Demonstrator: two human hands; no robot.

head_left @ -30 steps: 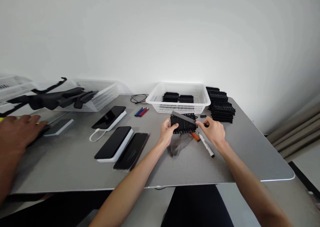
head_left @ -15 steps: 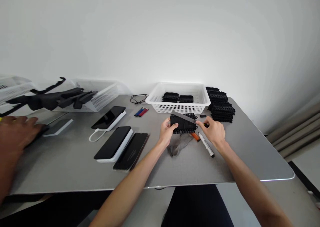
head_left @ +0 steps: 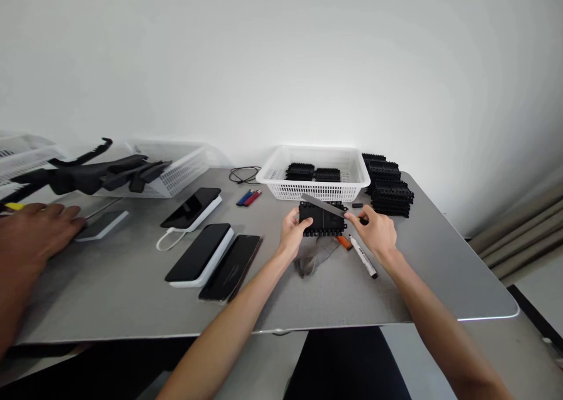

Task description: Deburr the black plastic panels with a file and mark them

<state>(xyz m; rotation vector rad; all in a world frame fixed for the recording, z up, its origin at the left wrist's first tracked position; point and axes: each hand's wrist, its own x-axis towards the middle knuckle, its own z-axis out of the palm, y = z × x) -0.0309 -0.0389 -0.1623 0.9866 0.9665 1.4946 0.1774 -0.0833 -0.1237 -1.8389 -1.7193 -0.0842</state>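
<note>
My left hand (head_left: 292,230) grips the left end of a black plastic piece (head_left: 320,223) with toothed edges, its thumb on the top face. In my right hand (head_left: 376,231) is the handle of a flat grey metal file (head_left: 320,203). The file lies slantwise across the upper part of the piece, its tip pointing up and left. Below the piece lie an orange tool (head_left: 344,243), a white marker (head_left: 364,258) without its cap, and a small heap of dark fluff (head_left: 310,264). A black cap (head_left: 357,205) sits near my right hand.
A white basket (head_left: 313,190) behind holds similar black pieces; stacks of them (head_left: 390,195) stand to its right. Leftward are lighters (head_left: 251,197), a cable (head_left: 244,175), phones (head_left: 231,266) and power banks (head_left: 200,258). Another person's hand (head_left: 48,227) works at far left beside a basket (head_left: 187,168).
The file has shifted very slightly over the black piece, while both my hands stay nearly in place. At far left, the other person's hand has moved a little to the right.
</note>
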